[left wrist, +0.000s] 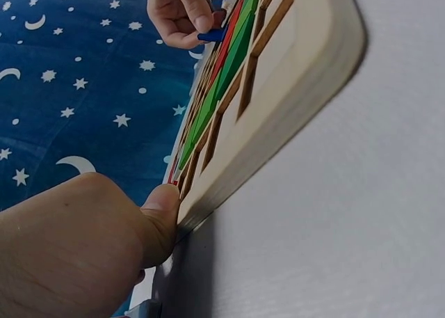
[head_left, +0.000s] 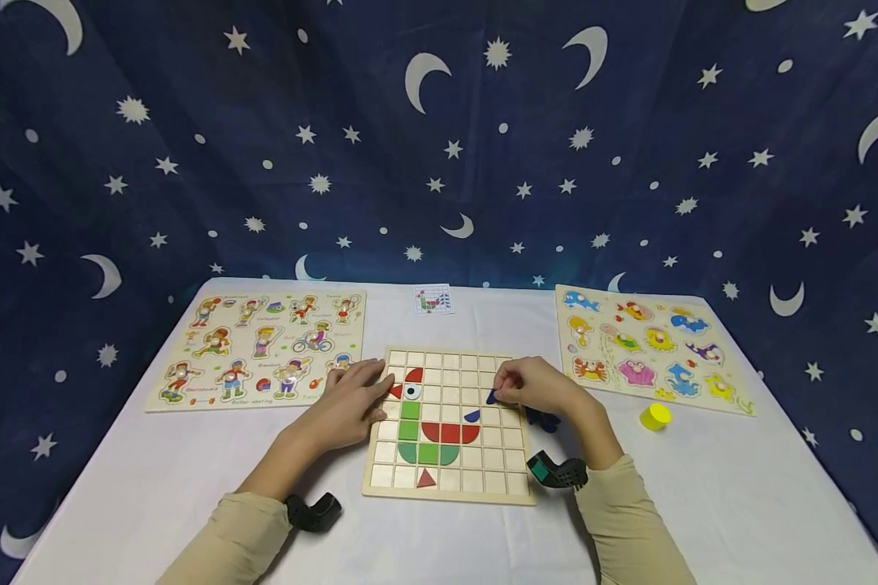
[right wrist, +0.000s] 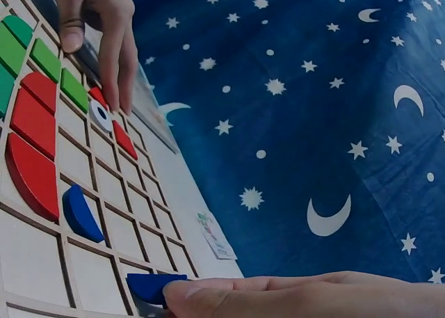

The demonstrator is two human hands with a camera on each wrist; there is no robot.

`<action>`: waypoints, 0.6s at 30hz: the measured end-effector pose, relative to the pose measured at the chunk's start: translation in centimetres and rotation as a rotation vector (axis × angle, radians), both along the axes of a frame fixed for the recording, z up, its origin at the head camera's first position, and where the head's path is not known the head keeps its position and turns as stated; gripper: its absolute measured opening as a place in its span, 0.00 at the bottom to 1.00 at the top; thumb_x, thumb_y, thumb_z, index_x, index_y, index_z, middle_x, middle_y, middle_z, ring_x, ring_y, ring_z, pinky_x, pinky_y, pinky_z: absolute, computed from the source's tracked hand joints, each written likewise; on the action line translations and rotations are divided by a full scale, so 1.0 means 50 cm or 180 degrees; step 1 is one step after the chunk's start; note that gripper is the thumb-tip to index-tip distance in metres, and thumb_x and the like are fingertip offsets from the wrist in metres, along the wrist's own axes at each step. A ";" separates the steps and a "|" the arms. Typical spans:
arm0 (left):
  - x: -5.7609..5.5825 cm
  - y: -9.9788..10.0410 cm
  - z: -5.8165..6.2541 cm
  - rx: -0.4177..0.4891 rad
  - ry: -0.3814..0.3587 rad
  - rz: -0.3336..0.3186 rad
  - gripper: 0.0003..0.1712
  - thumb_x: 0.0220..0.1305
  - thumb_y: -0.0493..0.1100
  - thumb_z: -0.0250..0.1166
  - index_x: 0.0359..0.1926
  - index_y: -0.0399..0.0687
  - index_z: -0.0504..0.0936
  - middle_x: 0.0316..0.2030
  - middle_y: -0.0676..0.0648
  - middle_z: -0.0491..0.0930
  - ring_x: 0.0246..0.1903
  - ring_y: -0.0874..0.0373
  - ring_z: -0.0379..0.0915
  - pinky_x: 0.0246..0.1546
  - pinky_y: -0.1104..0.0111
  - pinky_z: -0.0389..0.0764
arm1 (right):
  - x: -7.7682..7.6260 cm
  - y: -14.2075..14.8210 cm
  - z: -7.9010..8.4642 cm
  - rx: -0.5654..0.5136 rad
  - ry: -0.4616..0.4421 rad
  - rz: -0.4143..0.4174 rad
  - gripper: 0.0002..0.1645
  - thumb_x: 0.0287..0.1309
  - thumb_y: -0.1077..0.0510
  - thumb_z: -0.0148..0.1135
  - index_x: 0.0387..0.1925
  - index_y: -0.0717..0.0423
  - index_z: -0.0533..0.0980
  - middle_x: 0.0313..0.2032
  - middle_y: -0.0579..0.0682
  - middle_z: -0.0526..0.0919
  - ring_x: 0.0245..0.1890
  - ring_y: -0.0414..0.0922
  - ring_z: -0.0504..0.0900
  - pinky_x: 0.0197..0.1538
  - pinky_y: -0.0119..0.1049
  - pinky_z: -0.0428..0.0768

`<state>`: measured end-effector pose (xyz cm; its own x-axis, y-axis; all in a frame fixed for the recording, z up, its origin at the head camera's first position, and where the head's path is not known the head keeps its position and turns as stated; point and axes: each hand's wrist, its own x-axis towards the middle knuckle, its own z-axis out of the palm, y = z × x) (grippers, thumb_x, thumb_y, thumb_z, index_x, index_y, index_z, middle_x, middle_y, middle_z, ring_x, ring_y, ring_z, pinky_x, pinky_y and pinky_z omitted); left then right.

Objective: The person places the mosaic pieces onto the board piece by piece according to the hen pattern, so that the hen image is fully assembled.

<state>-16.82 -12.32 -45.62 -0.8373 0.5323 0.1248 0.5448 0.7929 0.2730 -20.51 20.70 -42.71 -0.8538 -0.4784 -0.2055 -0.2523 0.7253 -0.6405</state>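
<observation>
My right hand (head_left: 536, 383) pinches a blue leaf-shaped piece (right wrist: 147, 287) over a cell near the right side of a wooden grid board (head_left: 449, 499). A second blue piece (head_left: 471, 416) lies in a cell below and to the left of it. My left hand (head_left: 345, 409) rests at the board's left edge, thumb against the rim and extended fingers near the red triangle (head_left: 396, 392). Colored pieces form a bird on the grid: a red quarter-round (head_left: 414, 375), a white eye piece (head_left: 412, 392), green squares (head_left: 410, 410), a red row (head_left: 449, 432) and a lower red triangle (head_left: 426, 478).
Dark blue pieces (head_left: 543, 420) lie right of the board, partly behind my right forearm. A yellow cylinder (head_left: 655, 417) stands farther right. A pattern card (head_left: 433, 300) lies behind the board. A sports puzzle (head_left: 256, 349) is at left, a sea-animal puzzle (head_left: 651, 382) at right.
</observation>
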 end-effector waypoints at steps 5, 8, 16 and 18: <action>-0.001 -0.001 0.001 -0.0003 0.0011 -0.0011 0.32 0.61 0.50 0.63 0.64 0.44 0.72 0.67 0.40 0.64 0.68 0.47 0.56 0.54 0.48 0.58 | -0.001 0.004 -0.003 0.0050 0.0039 0.0025 0.04 0.57 0.58 0.64 0.29 0.53 0.77 0.21 0.42 0.75 0.23 0.38 0.71 0.28 0.31 0.70; -0.002 -0.002 0.002 -0.0006 -0.0006 -0.0004 0.32 0.61 0.51 0.63 0.64 0.44 0.72 0.67 0.40 0.64 0.68 0.47 0.55 0.54 0.49 0.58 | -0.001 0.004 -0.001 0.0085 0.0042 0.0029 0.04 0.57 0.58 0.64 0.29 0.53 0.77 0.21 0.42 0.75 0.22 0.38 0.70 0.29 0.31 0.69; -0.005 -0.001 -0.002 -0.0039 -0.0021 0.0002 0.32 0.62 0.50 0.62 0.65 0.45 0.71 0.68 0.41 0.63 0.69 0.48 0.54 0.54 0.50 0.58 | -0.003 -0.003 0.002 0.0095 0.0088 -0.0100 0.03 0.56 0.57 0.66 0.31 0.51 0.78 0.22 0.44 0.73 0.24 0.40 0.70 0.30 0.32 0.69; -0.004 -0.002 -0.002 -0.0036 -0.0051 0.0014 0.31 0.62 0.50 0.62 0.65 0.46 0.71 0.68 0.41 0.63 0.69 0.48 0.54 0.55 0.50 0.57 | -0.003 -0.006 0.001 0.0074 0.0150 -0.0032 0.03 0.56 0.58 0.66 0.33 0.50 0.79 0.24 0.44 0.74 0.26 0.40 0.70 0.32 0.32 0.69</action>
